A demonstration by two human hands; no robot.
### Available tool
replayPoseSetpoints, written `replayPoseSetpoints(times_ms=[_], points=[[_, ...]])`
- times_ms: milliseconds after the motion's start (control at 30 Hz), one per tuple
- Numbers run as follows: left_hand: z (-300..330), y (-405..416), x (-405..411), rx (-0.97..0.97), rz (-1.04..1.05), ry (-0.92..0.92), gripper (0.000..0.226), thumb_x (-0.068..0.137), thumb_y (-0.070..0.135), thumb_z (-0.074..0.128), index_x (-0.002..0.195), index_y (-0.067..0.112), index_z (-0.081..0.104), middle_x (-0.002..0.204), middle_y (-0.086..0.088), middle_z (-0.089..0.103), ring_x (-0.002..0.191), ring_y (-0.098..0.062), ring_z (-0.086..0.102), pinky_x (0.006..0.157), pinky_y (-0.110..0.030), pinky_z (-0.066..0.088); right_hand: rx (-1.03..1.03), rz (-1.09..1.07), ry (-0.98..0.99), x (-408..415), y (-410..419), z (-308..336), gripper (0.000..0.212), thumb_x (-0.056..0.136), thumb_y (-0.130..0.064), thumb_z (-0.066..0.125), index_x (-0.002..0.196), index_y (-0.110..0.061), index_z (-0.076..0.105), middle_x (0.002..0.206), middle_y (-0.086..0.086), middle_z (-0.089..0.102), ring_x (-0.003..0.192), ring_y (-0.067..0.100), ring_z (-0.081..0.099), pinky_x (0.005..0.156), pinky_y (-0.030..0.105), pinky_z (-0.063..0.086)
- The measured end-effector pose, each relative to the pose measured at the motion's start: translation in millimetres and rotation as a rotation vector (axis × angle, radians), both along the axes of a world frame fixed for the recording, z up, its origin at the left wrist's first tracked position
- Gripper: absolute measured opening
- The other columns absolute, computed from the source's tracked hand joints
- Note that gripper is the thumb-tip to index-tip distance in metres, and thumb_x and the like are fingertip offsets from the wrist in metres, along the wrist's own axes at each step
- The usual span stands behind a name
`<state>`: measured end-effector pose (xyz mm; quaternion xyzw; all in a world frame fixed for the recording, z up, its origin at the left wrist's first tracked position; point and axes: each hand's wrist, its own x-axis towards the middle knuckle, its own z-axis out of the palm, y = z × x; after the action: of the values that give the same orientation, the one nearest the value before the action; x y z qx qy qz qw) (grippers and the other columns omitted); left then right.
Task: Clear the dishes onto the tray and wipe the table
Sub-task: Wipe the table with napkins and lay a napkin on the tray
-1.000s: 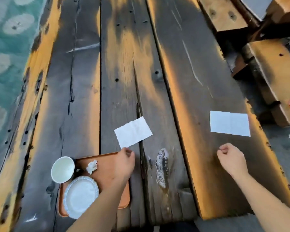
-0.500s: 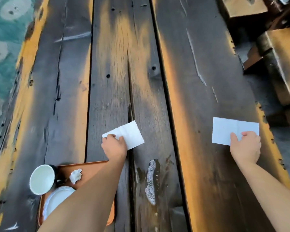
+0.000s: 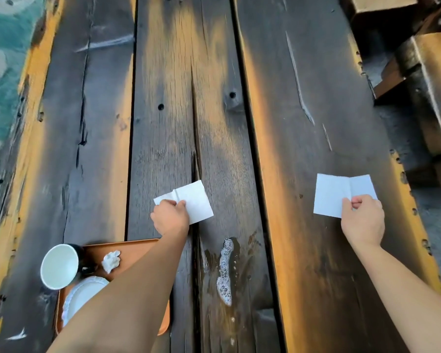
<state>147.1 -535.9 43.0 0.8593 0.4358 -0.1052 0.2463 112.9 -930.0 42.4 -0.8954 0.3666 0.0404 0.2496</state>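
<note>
I see both arms stretched forward over the dark plank surface (image 3: 303, 123), each hand pinching a white napkin lying flat: left hand (image 3: 169, 217) on the middle napkin (image 3: 194, 202), right hand (image 3: 363, 220) on the far-right napkin (image 3: 336, 192). A foamy spill (image 3: 224, 271) sits between them, nearer me; the tray (image 3: 138, 244) holds a cup (image 3: 59, 266) and plate (image 3: 84, 289) at lower left.

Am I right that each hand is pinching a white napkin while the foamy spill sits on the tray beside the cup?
Not quite: the foamy spill lies on the table planks, right of the tray, as the head view shows. The left hand and right hand do each pinch a napkin, and the cup stands at the tray.
</note>
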Motion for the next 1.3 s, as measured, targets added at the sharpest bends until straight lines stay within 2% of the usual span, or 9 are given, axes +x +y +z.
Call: replayPoseSetpoints(times_ms=[367,500,667,867,900,967,1033,1200,1300], points=[[21,-3,-5,-0.064,-0.047,-0.036,0.024,0.098,0.019,0.056,0.091,0.005,0.074,0.094,-0.013,0.073,0.097,-0.034,0.068,0.077,-0.033,0.048,0.042,0.037,-0.017,-5,9,9,0.018,0.100,-0.027,0.054,0.098,-0.010,0.062,0.100,0.012,0.066,0.082,0.020,0.056,0.076,0.033,0.048],[38,-4,-11,-0.091,-0.073,-0.102,0.023,0.098,0.020,0.055,0.099,0.005,0.073,0.099,-0.013,0.074,0.098,-0.032,0.067,0.077,-0.030,0.043,0.091,0.082,-0.024,-12,25,24,0.019,0.101,-0.025,0.053,0.104,-0.008,0.060,0.098,0.014,0.068,0.082,0.024,0.058,0.078,0.037,0.051],[71,1,-33,-0.097,-0.111,-0.191,0.022,0.101,0.020,0.055,0.104,0.006,0.072,0.100,-0.007,0.074,0.087,-0.019,0.061,0.076,-0.026,0.039,0.188,0.126,-0.083,-32,56,53,0.024,0.099,-0.021,0.054,0.114,-0.007,0.066,0.106,0.011,0.072,0.099,0.029,0.066,0.087,0.037,0.052],[107,18,-91,-0.159,-0.110,-0.266,0.017,0.099,0.020,0.061,0.100,0.010,0.075,0.088,0.003,0.070,0.087,-0.020,0.068,0.074,-0.028,0.048,0.292,0.188,-0.144,-69,105,90,0.018,0.095,-0.021,0.054,0.102,-0.016,0.069,0.098,0.002,0.068,0.089,0.020,0.064,0.076,0.034,0.053],[113,21,-103,-0.143,-0.118,-0.269,0.017,0.099,0.021,0.061,0.099,0.011,0.075,0.086,0.005,0.068,0.083,-0.016,0.066,0.073,-0.025,0.048,0.316,0.203,-0.140,-77,114,95,0.015,0.095,-0.021,0.054,0.100,-0.016,0.068,0.096,0.001,0.068,0.087,0.019,0.063,0.072,0.032,0.053],[123,27,-124,-0.137,-0.104,-0.280,0.016,0.099,0.019,0.062,0.101,0.010,0.075,0.086,0.006,0.066,0.075,-0.007,0.060,0.064,-0.005,0.040,0.365,0.239,-0.136,-91,132,101,0.011,0.095,-0.019,0.056,0.094,-0.017,0.067,0.092,0.000,0.069,0.084,0.018,0.064,0.071,0.033,0.053],[126,38,-145,-0.133,-0.100,-0.289,0.017,0.098,0.018,0.064,0.101,0.007,0.077,0.086,0.004,0.068,0.076,-0.006,0.057,0.060,0.001,0.037,0.403,0.285,-0.122,-105,151,105,0.010,0.094,-0.018,0.057,0.090,-0.018,0.067,0.090,0.001,0.070,0.083,0.017,0.064,0.071,0.033,0.051],[117,73,-187,-0.170,-0.093,-0.239,0.011,0.099,0.022,0.065,0.097,0.015,0.073,0.089,0.006,0.069,0.075,0.000,0.057,0.063,-0.004,0.034,0.437,0.337,-0.071,-128,195,113,0.009,0.095,-0.018,0.059,0.092,-0.019,0.067,0.091,-0.002,0.070,0.083,0.013,0.065,0.071,0.035,0.056],[107,94,-198,-0.232,-0.119,-0.223,0.008,0.098,0.022,0.064,0.098,0.016,0.070,0.088,0.008,0.068,0.083,-0.009,0.062,0.067,-0.010,0.039,0.413,0.353,-0.048,-136,224,116,0.008,0.097,-0.019,0.058,0.094,-0.017,0.066,0.091,-0.002,0.068,0.081,0.008,0.063,0.063,0.025,0.050]])
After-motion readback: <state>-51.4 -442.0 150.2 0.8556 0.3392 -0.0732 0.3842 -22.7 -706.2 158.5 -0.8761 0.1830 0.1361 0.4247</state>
